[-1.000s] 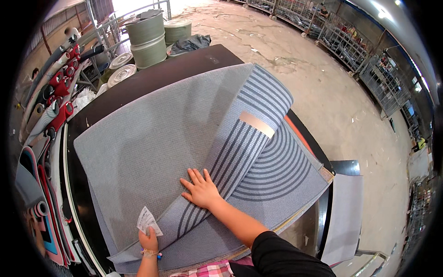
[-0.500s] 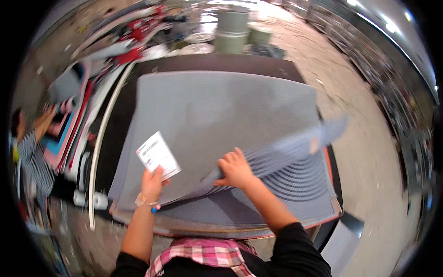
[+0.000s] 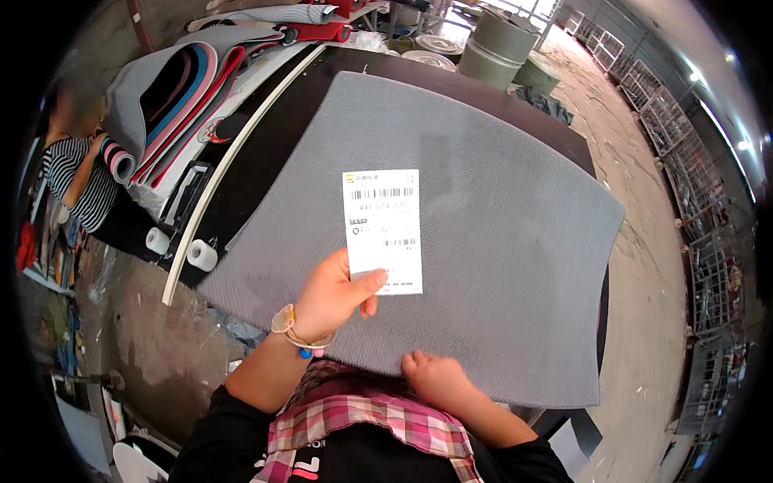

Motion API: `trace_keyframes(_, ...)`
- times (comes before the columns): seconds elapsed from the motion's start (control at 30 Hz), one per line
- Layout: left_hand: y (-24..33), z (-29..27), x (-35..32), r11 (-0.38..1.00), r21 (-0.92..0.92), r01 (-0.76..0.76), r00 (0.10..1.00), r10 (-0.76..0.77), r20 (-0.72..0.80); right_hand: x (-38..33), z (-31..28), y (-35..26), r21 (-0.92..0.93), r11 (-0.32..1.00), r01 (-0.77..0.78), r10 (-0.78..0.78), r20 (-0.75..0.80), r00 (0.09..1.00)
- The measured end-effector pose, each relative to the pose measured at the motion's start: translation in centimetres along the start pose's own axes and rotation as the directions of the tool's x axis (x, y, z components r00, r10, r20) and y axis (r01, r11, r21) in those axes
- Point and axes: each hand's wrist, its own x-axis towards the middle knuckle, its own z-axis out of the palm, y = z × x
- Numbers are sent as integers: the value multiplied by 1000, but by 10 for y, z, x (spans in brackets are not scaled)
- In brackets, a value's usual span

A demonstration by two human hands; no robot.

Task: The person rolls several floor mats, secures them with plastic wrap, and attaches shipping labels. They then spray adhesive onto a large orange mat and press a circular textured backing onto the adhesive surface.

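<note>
My left hand point(image 3: 334, 296) pinches a white shipping label point(image 3: 383, 229) with barcodes by its lower part, thumb on top. The label is upright above a large grey mat point(image 3: 507, 241) with a finely ribbed surface. The mat lies spread across a dark table, its near edge close to my body. At that near edge my right hand point(image 3: 439, 380) is closed, fingers curled against the mat's border; its thumb is mostly hidden.
The dark table point(image 3: 254, 173) has a pale strip point(image 3: 233, 157) along its left side. Two white rolls point(image 3: 201, 255) sit by the near left corner. A person in a striped top point(image 3: 80, 181) stands at left beside rolled mats point(image 3: 173, 101). Green drums point(image 3: 495, 48) stand behind; wire racks point(image 3: 696, 266) line the right.
The mat's folded-over right part now lies flat, covering the curved-patterned sheet beneath. My left hand has brought the label up and right; my right hand has moved down to the near edge.
</note>
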Motion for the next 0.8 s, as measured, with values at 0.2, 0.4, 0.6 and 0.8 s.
trace_keyframes(0.2,-22,-74,2,987,128,97,992,-106,69,47,-27,-1,429,884,-184,71,266,961)
trace_keyframes(0.4,-39,-171,-7,510,814,-279,892,-177,417,145,-48,-42,821,570,-16,474,-313,823)
trace_keyframes(0.6,14,-295,5,459,842,-283,906,-161,392,201,-30,-73,895,445,26,498,-272,824)
trace_keyframes(0.8,-25,-545,44,93,882,462,804,376,-460,199,-14,-68,983,146,-110,689,-21,725)
